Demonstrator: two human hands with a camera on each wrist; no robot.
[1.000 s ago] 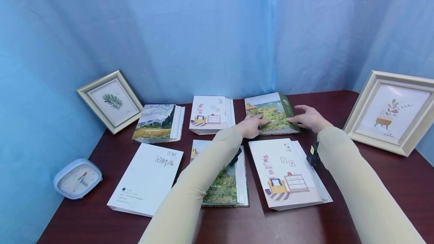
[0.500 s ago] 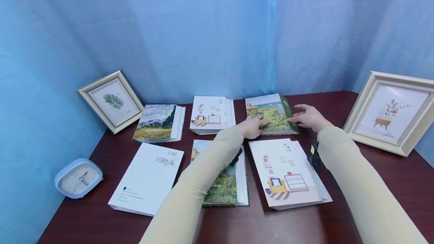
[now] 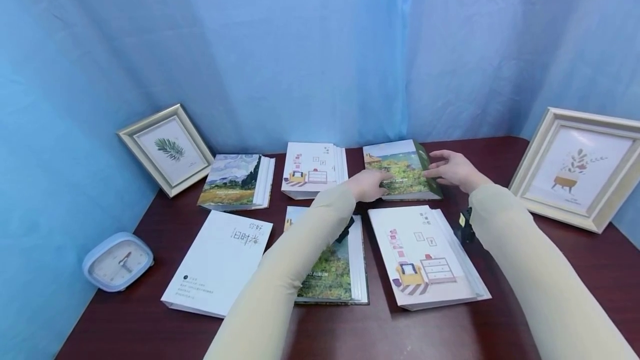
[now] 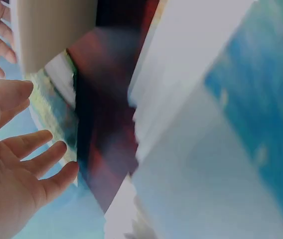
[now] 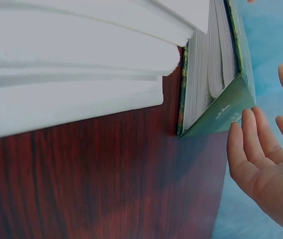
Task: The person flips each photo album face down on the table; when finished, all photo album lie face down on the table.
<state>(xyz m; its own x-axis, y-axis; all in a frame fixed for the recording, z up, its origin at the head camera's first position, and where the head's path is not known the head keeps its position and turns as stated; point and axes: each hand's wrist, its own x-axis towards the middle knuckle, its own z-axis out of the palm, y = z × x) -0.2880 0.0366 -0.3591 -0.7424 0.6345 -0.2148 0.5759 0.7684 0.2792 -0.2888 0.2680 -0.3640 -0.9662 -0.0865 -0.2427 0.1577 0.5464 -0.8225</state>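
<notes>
A photo album (image 3: 400, 163) with a painted landscape cover lies at the back right of the table. My left hand (image 3: 365, 185) is at its front left corner, fingers extended and loosely spread in the left wrist view; whether they touch the cover I cannot tell. On the other side, my right hand (image 3: 456, 171) is held beside the album's green spine (image 5: 226, 109). Its fingers are relaxed, with the fingertips (image 5: 248, 113) at or just off the spine. Neither hand grips anything. My left forearm covers part of another landscape album (image 3: 327, 276).
White albums with a room drawing stand at back centre (image 3: 311, 163) and front right (image 3: 425, 254). A white album (image 3: 220, 263) and a landscape album (image 3: 230, 179) lie left. Picture frames (image 3: 170, 149) stand at both sides. A blue clock (image 3: 118, 261) sits at the left edge.
My left hand has drawn back slightly to the left, uncovering lettering on the back right album's cover. My right hand has shifted slightly; the albums stay in their places.
</notes>
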